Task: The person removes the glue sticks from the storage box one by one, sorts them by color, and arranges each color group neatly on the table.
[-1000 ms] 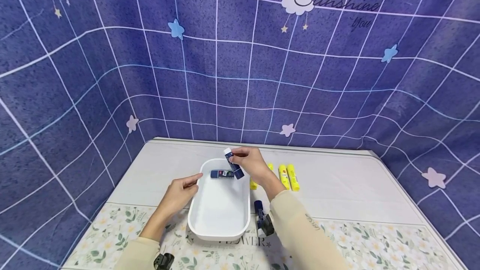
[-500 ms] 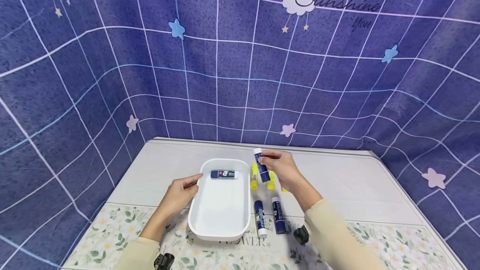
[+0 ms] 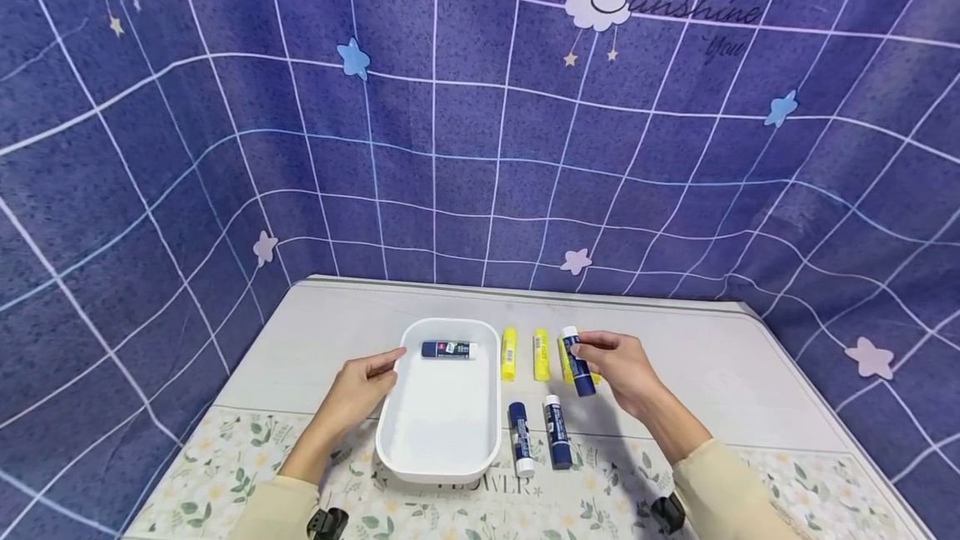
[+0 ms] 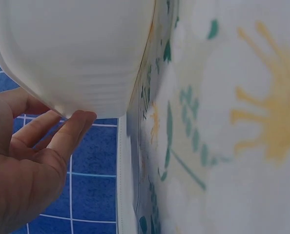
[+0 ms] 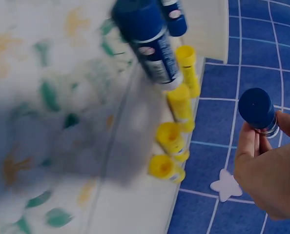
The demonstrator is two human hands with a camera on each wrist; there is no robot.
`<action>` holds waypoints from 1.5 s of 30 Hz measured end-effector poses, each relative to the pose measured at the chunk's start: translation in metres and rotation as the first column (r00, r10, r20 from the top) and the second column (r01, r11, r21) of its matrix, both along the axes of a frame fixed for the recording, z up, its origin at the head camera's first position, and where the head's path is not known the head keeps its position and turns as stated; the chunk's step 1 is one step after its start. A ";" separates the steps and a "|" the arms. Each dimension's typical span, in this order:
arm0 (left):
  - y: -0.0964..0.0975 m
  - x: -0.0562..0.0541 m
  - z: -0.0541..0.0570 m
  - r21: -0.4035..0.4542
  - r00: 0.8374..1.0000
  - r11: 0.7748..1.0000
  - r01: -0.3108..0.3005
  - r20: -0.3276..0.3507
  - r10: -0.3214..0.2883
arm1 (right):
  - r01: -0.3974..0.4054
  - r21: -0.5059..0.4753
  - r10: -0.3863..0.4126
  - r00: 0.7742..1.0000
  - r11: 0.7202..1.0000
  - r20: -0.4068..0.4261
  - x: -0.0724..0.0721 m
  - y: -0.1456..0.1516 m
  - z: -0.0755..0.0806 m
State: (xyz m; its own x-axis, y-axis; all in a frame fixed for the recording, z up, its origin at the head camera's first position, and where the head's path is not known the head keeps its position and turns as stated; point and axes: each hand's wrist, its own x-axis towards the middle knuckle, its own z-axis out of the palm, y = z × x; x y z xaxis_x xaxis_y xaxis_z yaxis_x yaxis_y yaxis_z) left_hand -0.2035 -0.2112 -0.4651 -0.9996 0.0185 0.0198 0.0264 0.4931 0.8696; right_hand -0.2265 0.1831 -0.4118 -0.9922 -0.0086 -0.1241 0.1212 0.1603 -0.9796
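My left hand (image 3: 358,386) grips the left rim of a white plastic tray (image 3: 442,423); its thumb and fingertips meet at the edge in the left wrist view. One navy glue stick (image 3: 444,349) with a white cap lies crosswise at the tray's far end. To the right of the tray, my right hand (image 3: 624,367) pinches another navy glue stick (image 3: 580,375) between thumb and fingers, white cap up and tilted. From the head, it overlaps yellow sticks (image 3: 564,357) and partly hides them; the right wrist view looks onto its navy base (image 5: 254,107).
Two navy glue sticks, one (image 3: 521,438) cap toward me and one (image 3: 557,432) cap away, lie right of the tray. Behind them are yellow sticks, including one (image 3: 509,354) beside the tray wall. The cloth-covered table ends at a blue grid curtain (image 3: 465,215).
My right hand has carried the navy glue stick from above the tray's far end rightward to over the yellow sticks. The left hand and tray have stayed put.
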 end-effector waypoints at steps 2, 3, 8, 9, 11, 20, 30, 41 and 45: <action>0.000 0.000 -0.001 0.001 1.000 1.000 -0.004 0.000 0.004 | 0.000 0.009 0.000 1.000 1.000 0.015 0.004 0.005 -0.004; 0.000 -0.001 -0.001 0.002 1.000 1.000 -0.008 0.001 0.008 | -0.002 0.010 0.002 1.000 1.000 0.021 0.006 0.008 -0.006; 0.000 -0.003 0.000 0.007 1.000 1.000 -0.003 -0.001 0.003 | -0.003 0.030 0.002 0.999 1.000 0.054 0.016 0.019 -0.019; 0.000 -0.003 0.000 0.006 1.000 1.000 0.000 -0.003 0.000 | 0.002 0.037 -0.004 0.998 0.999 0.059 0.018 0.021 -0.023; 0.000 -0.002 0.002 0.004 1.000 1.000 0.006 -0.005 -0.006 | 0.015 0.054 -0.019 0.997 0.998 0.074 0.021 0.024 -0.029; 0.001 -0.002 0.004 0.016 1.000 1.000 0.003 0.002 -0.003 | 0.065 0.038 -0.069 0.988 0.997 0.135 0.033 0.030 -0.051; 0.000 -0.001 0.004 0.026 1.000 1.000 0.013 -0.005 -0.013 | 0.101 0.044 -0.107 0.982 0.994 0.156 0.039 0.029 -0.063; 0.000 -0.002 0.003 0.024 1.000 1.000 0.005 -0.013 -0.005 | 0.114 0.187 -0.141 0.981 0.976 0.137 0.038 0.023 -0.065; 0.000 0.000 0.001 0.022 1.000 1.000 -0.009 -0.008 0.009 | 0.105 0.252 -0.144 0.980 0.962 0.141 0.039 0.021 -0.065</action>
